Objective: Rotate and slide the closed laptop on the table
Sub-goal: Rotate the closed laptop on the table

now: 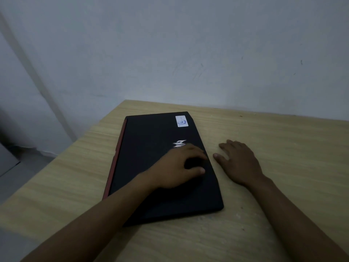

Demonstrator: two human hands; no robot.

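Observation:
A closed black laptop with a red strip along its left edge lies on the light wooden table, its long side running away from me. A white sticker and a silver logo mark its lid. My left hand rests on the lid near the laptop's right edge, fingers curled over that edge and thumb on top. My right hand lies flat on the table just right of the laptop, fingers spread, thumb close to the laptop's edge without clearly touching it.
The table's far edge meets a pale wall. The table's left edge runs diagonally, with floor and a grey object beyond it. Bare tabletop extends right of the laptop and in front of it.

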